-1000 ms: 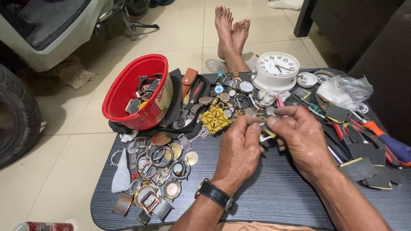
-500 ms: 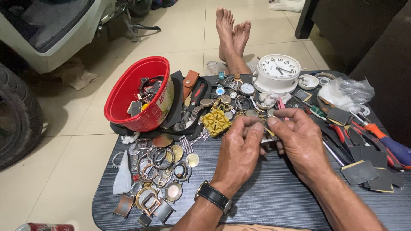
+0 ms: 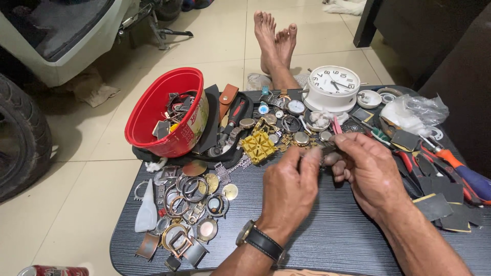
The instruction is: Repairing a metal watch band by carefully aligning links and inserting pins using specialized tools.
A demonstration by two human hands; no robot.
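Observation:
My left hand (image 3: pixel 289 191), with a black-strapped wristwatch (image 3: pixel 261 241) on its wrist, pinches one end of a small dark metal watch part (image 3: pixel 323 150) above the dark table (image 3: pixel 327 240). My right hand (image 3: pixel 369 171) grips the other end of the same part, fingers curled around it. Both hands hover just in front of the yellow watch case holder (image 3: pixel 259 145) and a cluster of watch faces (image 3: pixel 295 108). The part itself is mostly hidden by my fingers.
A tilted red bowl (image 3: pixel 156 110) of parts sits at the back left, a white alarm clock (image 3: pixel 333 87) at the back. Watch cases and rings (image 3: pixel 186 204) lie at the left, screwdrivers and pliers (image 3: pixel 450 163) at the right. Bare feet (image 3: pixel 276 43) rest beyond the table.
The hands stay together on the small part with only slight finger movement. The view has shifted a little.

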